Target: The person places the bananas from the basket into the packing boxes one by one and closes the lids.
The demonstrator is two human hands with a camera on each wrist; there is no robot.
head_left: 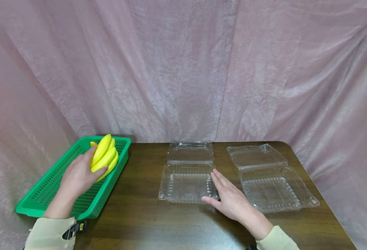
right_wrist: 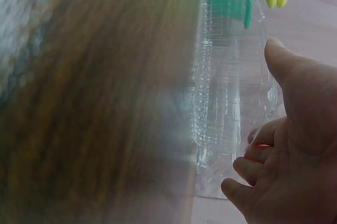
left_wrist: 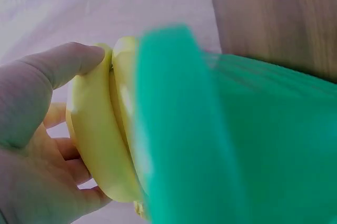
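My left hand (head_left: pixel 81 171) grips a bunch of yellow bananas (head_left: pixel 106 155) over the green basket (head_left: pixel 103 198). In the left wrist view the thumb lies across one banana (left_wrist: pixel 97 129) and the fingers curl round its other side, while the blurred basket rim (left_wrist: pixel 181 124) hides part of the bunch. My right hand (head_left: pixel 230 198) is at the right edge of the middle clear plastic container (head_left: pixel 186 185), its fingers extended and holding nothing. That container stands with its lid (head_left: pixel 189 152) folded back.
A second clear container (head_left: pixel 272 191), lid (head_left: pixel 258 155) also folded back, stands to the right on the brown wooden table (head_left: pixel 146 211). A pink curtain (head_left: pixel 183 69) hangs behind and at both sides. The table's right edge slants past the second container.
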